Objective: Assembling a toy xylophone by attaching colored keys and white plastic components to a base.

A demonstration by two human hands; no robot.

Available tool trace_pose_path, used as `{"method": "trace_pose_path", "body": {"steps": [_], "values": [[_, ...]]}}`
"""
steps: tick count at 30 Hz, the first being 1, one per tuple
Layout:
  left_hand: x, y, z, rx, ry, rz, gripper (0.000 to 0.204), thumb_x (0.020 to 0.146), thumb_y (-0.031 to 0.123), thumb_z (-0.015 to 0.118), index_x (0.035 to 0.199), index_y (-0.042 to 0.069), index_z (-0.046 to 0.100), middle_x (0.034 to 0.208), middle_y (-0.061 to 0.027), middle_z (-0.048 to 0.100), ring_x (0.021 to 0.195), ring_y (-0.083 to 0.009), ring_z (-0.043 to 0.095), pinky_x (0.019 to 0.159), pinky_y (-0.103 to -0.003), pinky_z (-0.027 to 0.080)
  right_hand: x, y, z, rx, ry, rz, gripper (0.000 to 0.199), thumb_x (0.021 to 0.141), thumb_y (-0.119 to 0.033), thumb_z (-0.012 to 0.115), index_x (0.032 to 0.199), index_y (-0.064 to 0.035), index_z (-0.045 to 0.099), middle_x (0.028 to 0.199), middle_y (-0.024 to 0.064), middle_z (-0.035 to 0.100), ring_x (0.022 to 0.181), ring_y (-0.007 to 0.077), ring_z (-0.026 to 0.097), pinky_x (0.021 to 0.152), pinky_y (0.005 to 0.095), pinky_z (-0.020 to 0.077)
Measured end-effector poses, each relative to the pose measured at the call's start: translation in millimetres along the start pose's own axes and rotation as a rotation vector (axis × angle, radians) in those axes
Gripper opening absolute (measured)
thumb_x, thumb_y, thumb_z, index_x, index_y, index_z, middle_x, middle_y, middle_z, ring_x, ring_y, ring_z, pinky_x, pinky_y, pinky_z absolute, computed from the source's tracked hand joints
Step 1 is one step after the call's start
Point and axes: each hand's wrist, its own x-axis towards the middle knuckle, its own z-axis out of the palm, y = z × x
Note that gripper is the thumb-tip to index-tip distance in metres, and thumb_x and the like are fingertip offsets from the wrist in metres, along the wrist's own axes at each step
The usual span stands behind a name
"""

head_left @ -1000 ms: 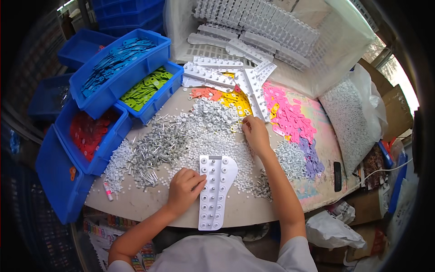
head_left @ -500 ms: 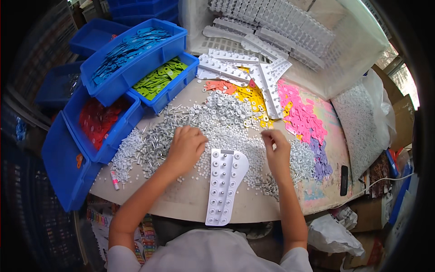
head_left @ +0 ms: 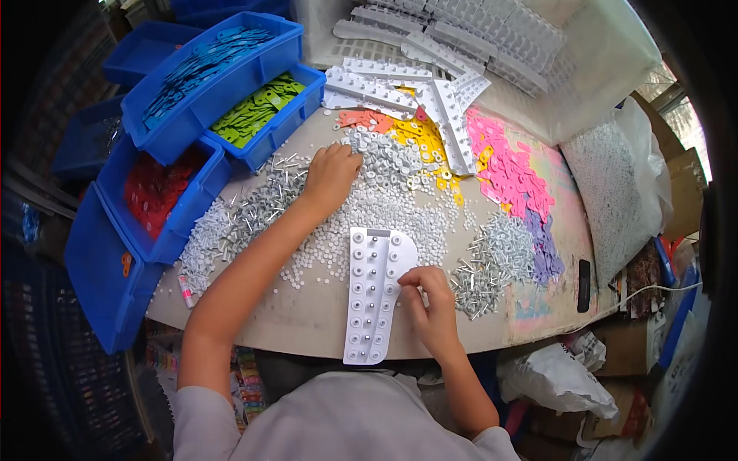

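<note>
Lying in the head view with its lower end at the near edge of the table (head_left: 296,326), the white holder (head_left: 375,296) has bare room either side, white discs (head_left: 403,213) crowding its far end; the left hand (head_left: 332,180) curls at the rings (head_left: 384,160), fingertips hidden; the right hand (head_left: 430,298), half-curled, is at the holder's right edge; I cannot tell whether either grips anything.

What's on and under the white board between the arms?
On the white board, two columns of pale rings line a middle row of metal pins. What's underneath is covered.

Paint-smudged pale table (head_left: 307,319), bright daylight (head_left: 683,119) at right
</note>
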Motion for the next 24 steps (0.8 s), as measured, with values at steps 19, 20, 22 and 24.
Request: {"method": "trace_pose_path", "body": {"steps": [19,20,22,24], "values": [[-137,95,-104,-0.759,-0.387,-0.244,0.010,0.089,0.006,0.078,0.099,0.004,0.078,0.096,-0.0074,0.071,0.095,-0.0220,0.063,0.083,-0.034,0.051,-2,10,20,-0.021,-0.090,0.057,0.011,0.093,-0.003,0.070,0.102,-0.0018,0.065,0.098,0.0141,0.062,0.097,0.0335,0.059,0.085,0.0419,0.0482],[-140,95,-102,-0.748,-0.366,-0.271,0.010,0.089,0.006,0.078,0.099,0.004,0.077,0.095,-0.0072,0.070,0.095,-0.0220,0.063,0.083,-0.034,0.051,-2,13,23,-0.052,-0.064,0.010,0.011,0.092,-0.002,0.071,0.101,-0.0012,0.064,0.097,0.0130,0.062,0.094,0.0316,0.059,0.083,0.0402,0.0491],[-143,98,-99,-0.740,-0.346,-0.296,0.010,0.089,0.006,0.078,0.099,0.004,0.077,0.095,-0.0069,0.068,0.095,-0.0221,0.063,0.083,-0.034,0.051,-3,18,28,-0.085,-0.038,-0.036,0.012,0.092,-0.001,0.072,0.099,-0.0006,0.062,0.096,0.0118,0.062,0.091,0.0297,0.060,0.080,0.0385,0.0499],[-144,101,-99,-0.727,-0.318,-0.320,0.010,0.089,0.005,0.077,0.100,0.004,0.076,0.095,-0.0069,0.067,0.093,-0.0221,0.064,0.081,-0.035,0.052,-6,20,32,-0.085,0.020,-0.037,0.015,0.090,0.000,0.073,0.099,-0.0006,0.062,0.095,0.0119,0.061,0.091,0.0300,0.059,0.079,0.0391,0.0496]]}}
